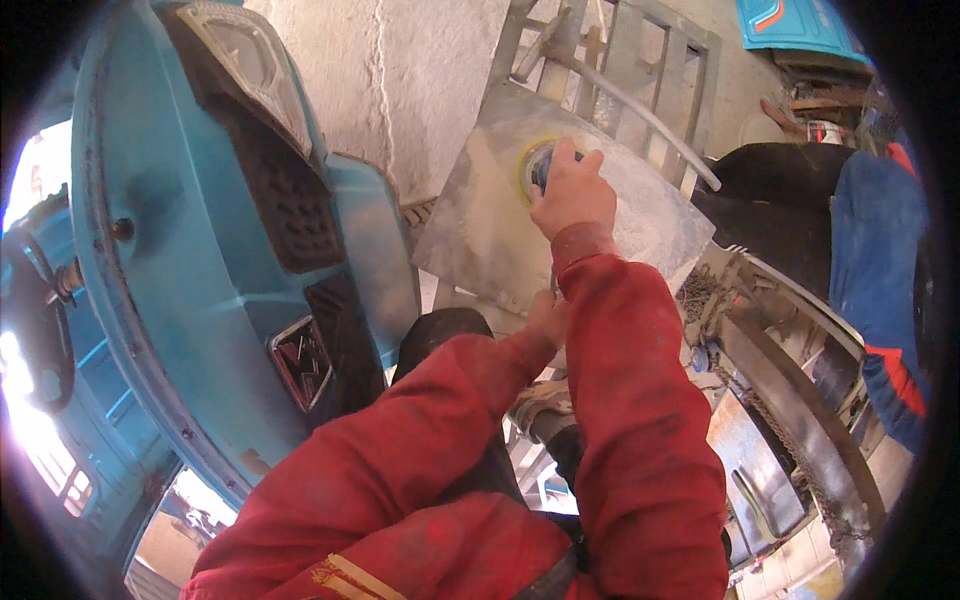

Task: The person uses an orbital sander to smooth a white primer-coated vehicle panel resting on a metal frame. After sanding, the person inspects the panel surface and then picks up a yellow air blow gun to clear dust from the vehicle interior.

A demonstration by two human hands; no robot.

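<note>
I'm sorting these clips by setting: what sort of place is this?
Probably a vehicle body repair workshop: a blue vehicle body shell stands at the left, the right hand presses a round sanding tool on a bare metal panel, and chains lie nearby.

Counts: two hands, left [548,318] and right [572,192]; one sander [538,166]; one grey panel [480,235]; one metal frame [640,60]; one hose [655,125]; one blue vehicle front [200,270]; two chains [700,295], [780,440].

Both red-sleeved arms reach far forward, the right hand [573,192] highest and farthest with fingers curled closed, the left hand [546,318] nearer, lower, just left of the right forearm.
</note>
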